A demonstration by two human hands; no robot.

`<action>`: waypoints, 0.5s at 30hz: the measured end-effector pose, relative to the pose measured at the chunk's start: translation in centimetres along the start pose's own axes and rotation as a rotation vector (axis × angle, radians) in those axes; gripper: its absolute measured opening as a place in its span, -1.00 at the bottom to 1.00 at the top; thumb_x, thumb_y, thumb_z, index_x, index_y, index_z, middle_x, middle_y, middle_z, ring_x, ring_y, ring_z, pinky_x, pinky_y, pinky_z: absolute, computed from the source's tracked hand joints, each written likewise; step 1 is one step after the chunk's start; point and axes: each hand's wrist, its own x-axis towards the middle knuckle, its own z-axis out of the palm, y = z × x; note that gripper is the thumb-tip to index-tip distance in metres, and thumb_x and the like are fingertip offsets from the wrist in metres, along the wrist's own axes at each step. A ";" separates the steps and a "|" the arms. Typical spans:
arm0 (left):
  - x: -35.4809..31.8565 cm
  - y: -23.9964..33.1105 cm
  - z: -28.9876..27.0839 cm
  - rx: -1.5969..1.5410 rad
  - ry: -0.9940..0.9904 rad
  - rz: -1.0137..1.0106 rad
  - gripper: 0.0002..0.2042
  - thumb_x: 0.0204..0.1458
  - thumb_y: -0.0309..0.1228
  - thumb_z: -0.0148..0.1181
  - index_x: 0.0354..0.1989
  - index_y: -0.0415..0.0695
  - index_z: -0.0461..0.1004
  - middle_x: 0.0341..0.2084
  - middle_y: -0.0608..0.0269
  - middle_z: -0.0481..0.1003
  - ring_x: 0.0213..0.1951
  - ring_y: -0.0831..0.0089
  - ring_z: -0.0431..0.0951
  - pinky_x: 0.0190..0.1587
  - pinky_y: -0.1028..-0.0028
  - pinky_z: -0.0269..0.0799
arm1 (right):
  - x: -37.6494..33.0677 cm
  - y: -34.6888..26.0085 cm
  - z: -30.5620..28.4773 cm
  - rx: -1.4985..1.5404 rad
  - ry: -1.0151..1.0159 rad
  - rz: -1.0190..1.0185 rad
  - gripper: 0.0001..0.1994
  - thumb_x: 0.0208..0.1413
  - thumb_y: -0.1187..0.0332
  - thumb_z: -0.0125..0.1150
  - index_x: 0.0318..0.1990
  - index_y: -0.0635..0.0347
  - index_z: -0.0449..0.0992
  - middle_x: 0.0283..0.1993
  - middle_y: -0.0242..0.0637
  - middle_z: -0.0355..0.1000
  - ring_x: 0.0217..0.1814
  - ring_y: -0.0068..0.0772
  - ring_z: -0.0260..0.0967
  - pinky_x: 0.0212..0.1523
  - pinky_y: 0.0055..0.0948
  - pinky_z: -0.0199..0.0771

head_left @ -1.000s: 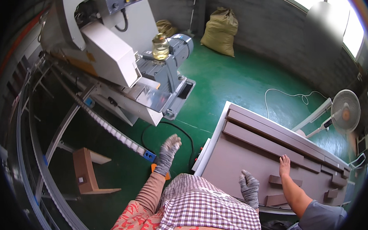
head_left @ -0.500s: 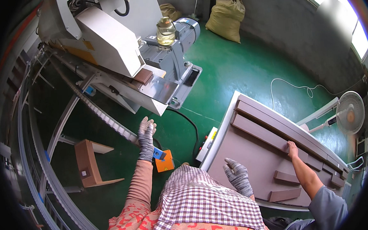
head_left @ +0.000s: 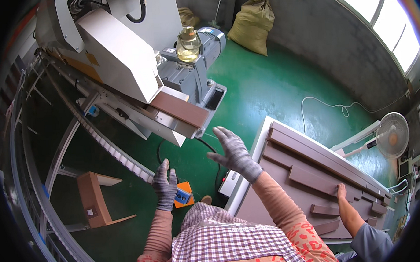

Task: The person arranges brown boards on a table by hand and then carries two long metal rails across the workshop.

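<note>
Wooden and low, a small stool (head_left: 95, 199) stands at the far left on the green floor (head_left: 269, 93), beside the curved metal rails (head_left: 56, 161) of a long conveyor track. Right of it the left hand (head_left: 165, 184), in a grey knitted glove, hangs with its fingers loosely spread and pointing up; it holds nothing and touches nothing, and an orange control box (head_left: 182, 197) with a blue face lies on the floor just beyond it. Above both hands a large white and grey machine (head_left: 122, 55) fills the upper left, with a grey motor (head_left: 188, 73) bolted to its side and a clear jar of yellowish oil (head_left: 188, 44) sitting on top of the motor. A brown board (head_left: 180, 110) comes out of the machine's lower end on a metal chute, tilted down toward the person. The right hand (head_left: 233, 151), also gloved in grey, is raised with the palm open and all fingers splayed wide, empty, near the end of that board but clear of it. Further right a stack of brown boards (head_left: 310, 173) lies on a white-edged cart, and another person's bare hand (head_left: 341, 191) rests flat on the stack. A tan sack (head_left: 252, 24) leans against the grey wall at the top, and a white fan (head_left: 392, 134) stands at the far right, its cable looping over the floor.
</note>
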 end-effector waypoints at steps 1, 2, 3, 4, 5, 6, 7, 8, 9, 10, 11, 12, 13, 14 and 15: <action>-0.1 -0.1 0.0 0.017 -0.002 0.006 -0.64 0.10 -0.50 0.20 0.11 -0.22 0.47 -0.10 -0.02 0.58 -0.08 0.16 0.62 0.03 0.29 0.52 | 2.3 0.3 0.8 -0.037 0.009 -0.020 -0.09 -0.04 0.00 0.42 0.38 0.27 0.12 0.39 0.09 0.14 0.44 0.11 0.09 0.41 -0.06 0.10; -0.1 0.0 -0.2 0.037 -0.011 0.013 -0.65 0.10 -0.51 0.20 0.09 -0.23 0.48 -0.12 -0.01 0.59 -0.09 0.16 0.62 0.02 0.30 0.53 | 4.4 0.9 1.8 -0.069 0.019 -0.035 -0.05 -0.07 -0.02 0.44 0.40 0.26 0.09 0.41 0.09 0.12 0.45 0.11 0.08 0.42 -0.06 0.09; 0.1 0.5 -0.3 0.035 -0.019 0.014 -0.67 0.09 -0.52 0.19 0.06 -0.24 0.49 -0.14 -0.02 0.59 -0.11 0.14 0.62 0.01 0.28 0.53 | 6.2 1.5 2.6 -0.105 0.032 -0.043 -0.01 -0.10 -0.04 0.45 0.41 0.25 0.07 0.42 0.09 0.10 0.46 0.11 0.07 0.43 -0.06 0.07; 0.3 0.6 -0.3 0.039 -0.022 0.022 -0.67 0.09 -0.51 0.18 0.06 -0.24 0.49 -0.15 -0.02 0.59 -0.12 0.14 0.62 0.00 0.27 0.53 | 7.6 2.1 3.3 -0.152 0.030 -0.031 0.02 -0.16 -0.04 0.48 0.40 0.26 0.08 0.41 0.09 0.11 0.44 0.12 0.08 0.42 -0.05 0.07; 0.5 0.6 -0.2 0.038 -0.031 0.034 -0.68 0.10 -0.51 0.17 0.05 -0.25 0.49 -0.16 -0.02 0.59 -0.13 0.13 0.62 -0.01 0.27 0.53 | 8.7 3.0 3.7 -0.202 0.032 -0.011 0.05 -0.21 -0.05 0.51 0.39 0.26 0.08 0.39 0.10 0.12 0.43 0.12 0.10 0.42 -0.04 0.07; 0.5 0.6 0.0 0.036 -0.044 0.048 -0.68 0.10 -0.51 0.16 0.05 -0.25 0.49 -0.17 -0.02 0.59 -0.14 0.13 0.62 -0.02 0.26 0.53 | 9.6 3.7 3.9 -0.252 0.033 0.015 0.08 -0.27 -0.06 0.54 0.38 0.27 0.09 0.38 0.10 0.13 0.42 0.13 0.11 0.41 -0.02 0.07; 0.3 0.5 0.4 0.013 -0.053 0.037 -0.71 0.11 -0.51 0.15 0.02 -0.25 0.50 -0.19 -0.01 0.58 -0.16 0.11 0.60 -0.03 0.25 0.52 | 9.9 4.4 3.3 -0.248 -0.027 0.020 0.10 -0.34 -0.04 0.58 0.36 0.26 0.11 0.32 0.11 0.19 0.34 0.14 0.19 0.35 -0.02 0.16; 0.2 0.4 0.3 0.064 -0.035 0.060 -0.72 0.13 -0.49 0.14 0.02 -0.25 0.50 -0.18 0.00 0.57 -0.16 0.12 0.59 -0.03 0.25 0.51 | 10.1 5.1 2.7 -0.243 -0.083 0.035 0.12 -0.42 -0.02 0.62 0.34 0.26 0.13 0.25 0.12 0.25 0.27 0.15 0.28 0.29 -0.02 0.25; -0.1 0.1 0.5 0.031 -0.020 0.046 -0.73 0.17 -0.48 0.10 0.02 -0.25 0.49 -0.16 0.02 0.56 -0.13 0.16 0.57 0.00 0.25 0.49 | 9.9 6.0 2.8 -0.229 -0.121 0.051 0.11 -0.43 0.03 0.62 0.34 0.25 0.12 0.20 0.10 0.29 0.23 0.13 0.31 0.24 -0.04 0.30; -0.4 -1.1 0.7 0.003 -0.036 0.053 -0.72 0.21 -0.47 0.05 0.06 -0.26 0.47 -0.13 0.04 0.55 -0.11 0.21 0.56 0.01 0.27 0.48 | 9.6 6.7 3.3 -0.202 -0.139 0.043 0.11 -0.44 0.08 0.62 0.35 0.24 0.12 0.15 0.07 0.33 0.18 0.12 0.35 0.19 -0.06 0.36; -0.8 -2.5 0.6 -0.041 -0.063 -0.012 -0.69 0.26 -0.46 0.03 0.14 -0.28 0.41 -0.06 0.06 0.52 -0.06 0.30 0.54 0.07 0.35 0.47 | 9.4 7.4 3.7 -0.178 -0.156 0.037 0.10 -0.44 0.14 0.62 0.35 0.23 0.11 0.10 0.05 0.37 0.14 0.10 0.39 0.13 -0.08 0.41; -1.0 -3.3 0.5 -0.066 -0.066 -0.027 -0.68 0.28 -0.48 0.00 0.17 -0.30 0.39 -0.02 0.05 0.50 -0.01 0.29 0.52 0.13 0.34 0.43 | 8.5 8.0 3.7 -0.154 -0.172 0.049 0.10 -0.45 0.19 0.62 0.36 0.23 0.11 0.05 0.02 0.42 0.09 0.09 0.43 0.08 -0.10 0.47; -1.2 -3.8 0.5 -0.112 -0.085 -0.096 -0.66 0.29 -0.50 -0.03 0.21 -0.31 0.35 0.04 0.01 0.48 0.06 0.28 0.49 0.20 0.35 0.38 | 7.7 7.5 2.3 -0.195 -0.253 0.100 0.09 -0.42 0.22 0.60 0.38 0.18 0.11 0.07 -0.01 0.42 0.12 0.06 0.42 0.08 -0.10 0.47; -0.9 -2.7 -0.1 -0.118 -0.148 -0.136 -0.64 0.29 -0.52 -0.05 0.25 -0.29 0.32 0.10 -0.02 0.45 0.11 0.28 0.46 0.25 0.36 0.33 | 6.4 7.4 0.9 -0.200 -0.277 0.148 0.09 -0.40 0.24 0.58 0.41 0.12 0.10 0.08 -0.05 0.41 0.12 0.01 0.43 0.07 -0.10 0.47; -0.6 -2.2 -0.1 -0.130 -0.191 -0.157 -0.63 0.29 -0.52 -0.05 0.26 -0.29 0.30 0.11 -0.03 0.44 0.12 0.28 0.46 0.26 0.37 0.31 | 5.2 7.7 -0.3 -0.224 -0.343 0.199 0.09 -0.39 0.25 0.56 0.42 0.11 0.08 0.10 -0.07 0.40 0.13 -0.03 0.42 0.07 -0.11 0.46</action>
